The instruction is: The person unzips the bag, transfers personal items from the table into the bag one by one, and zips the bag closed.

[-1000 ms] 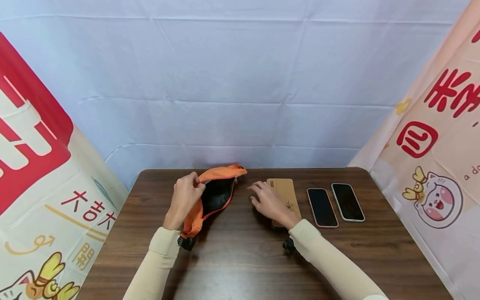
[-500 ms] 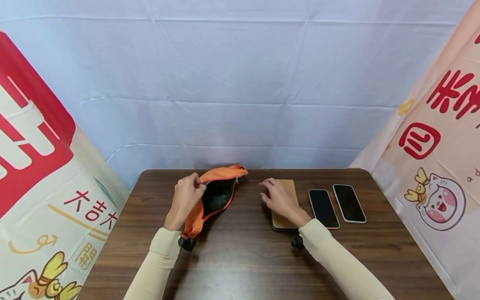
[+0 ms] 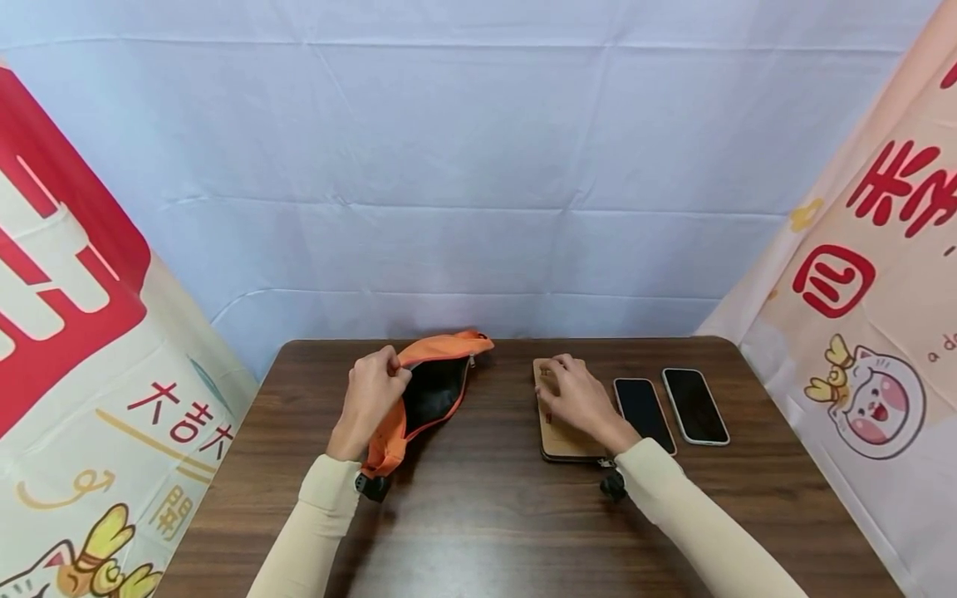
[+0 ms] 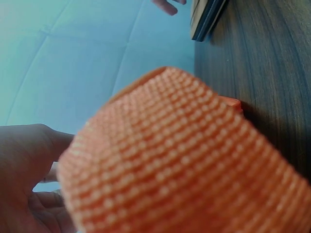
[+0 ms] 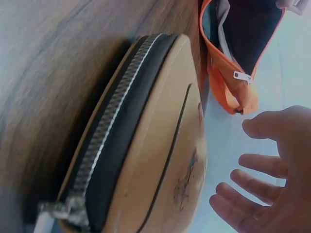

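Note:
An orange zippered pouch (image 3: 443, 345) stands at the table's back with its mouth spread, showing a dark lining. My left hand (image 3: 370, 394) pinches its near-left rim; in the left wrist view the textured orange fabric (image 4: 170, 160) covers much of that hand. A tan zip-around wallet (image 3: 564, 446) lies flat right of the pouch. Above it hovers my right hand (image 3: 579, 400), fingers spread and relaxed. In the right wrist view those fingers (image 5: 257, 189) hold nothing and appear apart from the wallet, whose zipper (image 5: 116, 109) is closed.
Two phones lie to the right of the wallet, screens up: one with a pinkish edge (image 3: 645, 414) and one with a white edge (image 3: 695, 405). The brown wooden table (image 3: 463, 523) ends at a pale hanging cloth (image 3: 478, 183). Printed cloths hang on both sides.
My right hand has moved right from beside the wallet to above its middle. The left hand keeps hold of the pouch rim in the same place.

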Action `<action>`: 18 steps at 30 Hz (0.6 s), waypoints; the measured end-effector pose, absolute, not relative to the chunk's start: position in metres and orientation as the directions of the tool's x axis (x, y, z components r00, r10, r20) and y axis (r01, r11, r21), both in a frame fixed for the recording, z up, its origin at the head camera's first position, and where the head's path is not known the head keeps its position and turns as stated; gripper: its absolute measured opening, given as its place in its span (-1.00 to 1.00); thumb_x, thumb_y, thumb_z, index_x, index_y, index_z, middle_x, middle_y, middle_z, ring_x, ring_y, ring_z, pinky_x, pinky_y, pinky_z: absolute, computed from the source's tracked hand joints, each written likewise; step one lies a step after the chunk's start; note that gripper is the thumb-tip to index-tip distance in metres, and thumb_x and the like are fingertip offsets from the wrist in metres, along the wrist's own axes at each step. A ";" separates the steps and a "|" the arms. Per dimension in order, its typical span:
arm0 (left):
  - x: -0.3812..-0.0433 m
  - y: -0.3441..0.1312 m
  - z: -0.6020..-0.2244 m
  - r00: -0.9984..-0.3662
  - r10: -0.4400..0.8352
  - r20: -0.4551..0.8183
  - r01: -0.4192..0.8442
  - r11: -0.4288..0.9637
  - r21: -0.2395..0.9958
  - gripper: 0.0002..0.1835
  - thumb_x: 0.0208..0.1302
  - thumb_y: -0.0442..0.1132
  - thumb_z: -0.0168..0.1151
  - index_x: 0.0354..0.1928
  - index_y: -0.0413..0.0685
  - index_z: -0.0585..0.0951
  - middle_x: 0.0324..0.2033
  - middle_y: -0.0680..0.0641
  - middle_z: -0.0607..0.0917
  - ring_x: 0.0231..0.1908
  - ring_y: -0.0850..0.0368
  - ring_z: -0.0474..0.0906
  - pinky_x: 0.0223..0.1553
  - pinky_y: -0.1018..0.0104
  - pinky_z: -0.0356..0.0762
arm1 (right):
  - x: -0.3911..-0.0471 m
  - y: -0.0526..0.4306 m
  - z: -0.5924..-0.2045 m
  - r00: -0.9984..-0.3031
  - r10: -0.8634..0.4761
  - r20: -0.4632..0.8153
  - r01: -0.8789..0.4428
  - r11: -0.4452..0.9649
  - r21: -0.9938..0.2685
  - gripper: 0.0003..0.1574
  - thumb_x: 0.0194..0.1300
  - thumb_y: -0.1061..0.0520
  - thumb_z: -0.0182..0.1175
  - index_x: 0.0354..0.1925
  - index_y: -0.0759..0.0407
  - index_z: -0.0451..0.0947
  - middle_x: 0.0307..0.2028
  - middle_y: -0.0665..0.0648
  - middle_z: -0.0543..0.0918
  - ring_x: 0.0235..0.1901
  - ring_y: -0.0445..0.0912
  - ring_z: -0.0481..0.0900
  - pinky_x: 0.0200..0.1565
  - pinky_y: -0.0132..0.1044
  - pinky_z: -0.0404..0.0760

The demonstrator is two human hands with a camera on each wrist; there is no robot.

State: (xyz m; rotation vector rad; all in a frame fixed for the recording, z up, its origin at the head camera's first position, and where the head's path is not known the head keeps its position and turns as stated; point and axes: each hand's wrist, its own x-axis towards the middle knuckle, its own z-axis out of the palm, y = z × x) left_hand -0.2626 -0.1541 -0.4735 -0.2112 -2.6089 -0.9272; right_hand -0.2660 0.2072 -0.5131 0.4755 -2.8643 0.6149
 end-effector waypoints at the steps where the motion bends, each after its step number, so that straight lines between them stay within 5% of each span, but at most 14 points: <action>1: -0.263 -0.154 -0.474 -0.923 0.017 0.384 0.255 0.773 0.580 -0.85 0.30 -0.38 0.35 -0.38 -0.07 0.57 -0.53 -0.07 0.58 -0.57 0.05 0.47 -0.46 0.22 0.47 | -0.266 0.209 -0.514 -0.937 -0.264 0.230 -0.335 0.867 -0.368 -0.40 0.46 -0.02 0.38 0.33 0.22 0.58 0.24 0.30 0.58 0.21 0.23 0.56 -0.04 0.14 0.68; 18: -0.263 -0.155 -0.476 -0.920 0.028 0.392 0.269 0.772 0.576 -0.82 0.31 -0.40 0.33 -0.41 -0.07 0.54 -0.56 -0.06 0.53 -0.58 0.09 0.43 -0.46 0.24 0.44 | -0.265 0.229 -0.515 -0.983 -0.115 0.143 -0.162 0.908 -0.387 -0.25 0.49 -0.18 0.31 0.37 0.30 0.52 0.32 0.40 0.50 0.27 0.32 0.49 0.09 0.29 0.61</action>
